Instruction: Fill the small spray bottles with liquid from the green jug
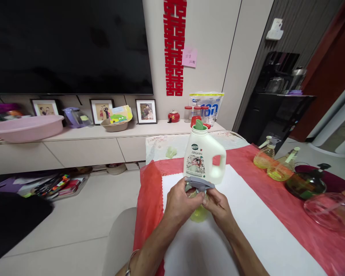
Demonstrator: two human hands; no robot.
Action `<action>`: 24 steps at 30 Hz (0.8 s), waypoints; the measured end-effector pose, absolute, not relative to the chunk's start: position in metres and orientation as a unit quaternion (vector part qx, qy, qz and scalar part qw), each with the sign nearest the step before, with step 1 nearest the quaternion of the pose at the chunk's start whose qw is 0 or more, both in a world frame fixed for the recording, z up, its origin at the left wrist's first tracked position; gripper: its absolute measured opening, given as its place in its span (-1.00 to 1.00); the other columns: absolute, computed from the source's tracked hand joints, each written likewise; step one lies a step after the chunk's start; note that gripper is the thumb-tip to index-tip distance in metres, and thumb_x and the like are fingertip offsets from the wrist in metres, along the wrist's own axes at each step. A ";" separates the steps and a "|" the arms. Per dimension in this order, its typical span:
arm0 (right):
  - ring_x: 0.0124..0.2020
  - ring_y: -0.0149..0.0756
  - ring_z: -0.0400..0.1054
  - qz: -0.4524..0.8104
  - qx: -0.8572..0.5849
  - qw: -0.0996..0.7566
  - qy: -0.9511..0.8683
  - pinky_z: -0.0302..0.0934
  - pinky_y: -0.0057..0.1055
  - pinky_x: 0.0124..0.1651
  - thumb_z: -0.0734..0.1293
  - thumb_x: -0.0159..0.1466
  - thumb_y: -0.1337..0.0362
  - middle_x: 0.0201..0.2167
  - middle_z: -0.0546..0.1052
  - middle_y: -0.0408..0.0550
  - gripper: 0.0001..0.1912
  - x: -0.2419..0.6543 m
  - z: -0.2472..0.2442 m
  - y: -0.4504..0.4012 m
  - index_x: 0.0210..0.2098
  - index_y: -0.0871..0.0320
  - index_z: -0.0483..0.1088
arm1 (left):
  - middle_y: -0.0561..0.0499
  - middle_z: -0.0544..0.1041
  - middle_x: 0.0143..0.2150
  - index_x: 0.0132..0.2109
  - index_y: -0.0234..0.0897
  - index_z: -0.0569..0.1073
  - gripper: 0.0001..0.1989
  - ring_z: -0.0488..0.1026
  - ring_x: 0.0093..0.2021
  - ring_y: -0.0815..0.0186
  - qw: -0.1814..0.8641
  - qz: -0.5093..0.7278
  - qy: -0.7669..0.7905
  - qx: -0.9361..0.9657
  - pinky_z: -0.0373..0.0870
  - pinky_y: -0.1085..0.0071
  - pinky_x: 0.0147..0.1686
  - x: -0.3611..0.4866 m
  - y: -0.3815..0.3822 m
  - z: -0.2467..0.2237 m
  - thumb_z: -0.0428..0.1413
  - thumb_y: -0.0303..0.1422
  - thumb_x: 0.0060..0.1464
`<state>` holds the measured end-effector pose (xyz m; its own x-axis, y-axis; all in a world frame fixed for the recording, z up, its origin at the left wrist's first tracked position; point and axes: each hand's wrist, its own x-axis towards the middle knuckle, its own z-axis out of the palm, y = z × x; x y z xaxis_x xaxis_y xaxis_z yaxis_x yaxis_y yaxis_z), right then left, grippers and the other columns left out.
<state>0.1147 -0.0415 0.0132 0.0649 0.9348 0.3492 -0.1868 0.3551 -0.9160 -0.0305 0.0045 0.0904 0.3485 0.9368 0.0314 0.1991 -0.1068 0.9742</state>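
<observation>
In front of me a clear spray bottle with yellow liquid stands on the white sheet, a grey spray head at its top. My left hand is closed around the neck and head from the left. From the right, the fingers of my right hand pinch the neck just under the head. My hands cover much of the neck, so I cannot tell how the head sits on it. Right behind stands a large white detergent jug with its handle to the right and a green spout piece in its mouth.
Several bottles line the right side of the red cloth, among them a yellow spray bottle and a dark pump bottle. A crumpled green piece lies left of the jug. Behind are red-lidded jars and a plastic bag.
</observation>
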 end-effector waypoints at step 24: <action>0.05 -0.24 0.32 0.421 -0.369 0.657 -0.504 0.24 -0.34 0.16 0.41 0.31 0.13 0.03 0.39 0.00 -0.62 0.115 0.013 -0.036 0.05 0.13 0.35 | -0.01 0.60 -0.16 -0.17 -0.13 0.37 -0.75 0.53 -0.18 0.07 0.394 0.318 0.485 0.713 0.37 0.20 -0.21 -0.032 -0.004 0.102 0.13 -0.34 -0.07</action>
